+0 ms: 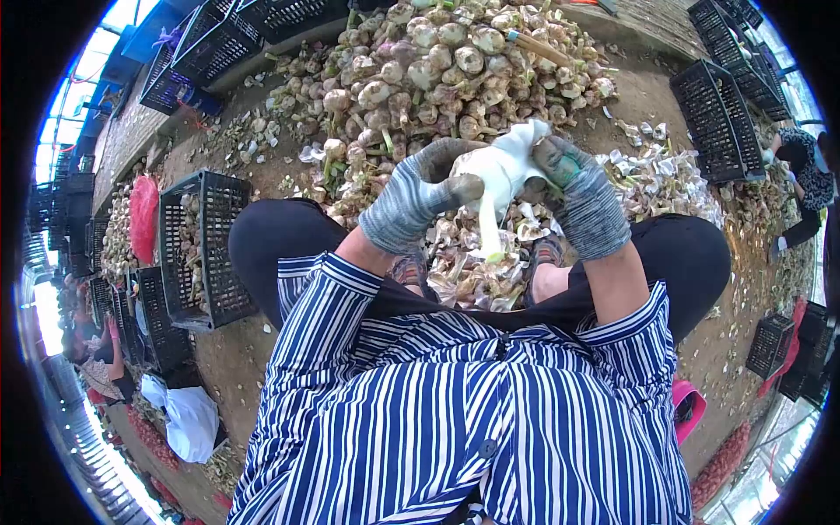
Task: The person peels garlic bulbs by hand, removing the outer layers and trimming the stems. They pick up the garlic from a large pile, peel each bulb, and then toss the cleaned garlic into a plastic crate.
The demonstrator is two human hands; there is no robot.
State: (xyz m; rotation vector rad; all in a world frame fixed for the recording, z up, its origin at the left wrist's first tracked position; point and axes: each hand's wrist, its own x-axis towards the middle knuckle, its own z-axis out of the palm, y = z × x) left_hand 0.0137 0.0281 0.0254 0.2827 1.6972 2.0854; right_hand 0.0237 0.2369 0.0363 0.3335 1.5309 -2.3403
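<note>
- Garlic bulb (494,173), white and large, sits between my two hands in front of my knees, above the floor; its pale stem (489,229) points down toward me, ending in a greenish tip.
- My left hand (422,188), in a gray knit glove with soiled fingers, is closed on the bulb's left side, thumb below and fingers above.
- My right hand (570,179), gloved the same way with a green stain near the thumb, has its fingers bent in against the bulb's right side, at the loose white skin (525,136); I cannot make out every fingertip there.
- Beneath my hands, dry peelings (477,284) lie between my shoes (546,252).
- Just beyond, a big heap of garlic (411,74) rises, with a wooden handle (537,47) lying on its top.
- To my left stands a black crate (229,245) with some bulbs in it, and near it a red net bag (143,219).
- To my right, more peelings spread beside the heap, near another dark crate (716,118).
- At the far right edge, another person (801,171) is partly visible.
- I wear a blue-and-white striped shirt (394,429) and dark trousers (691,258).
</note>
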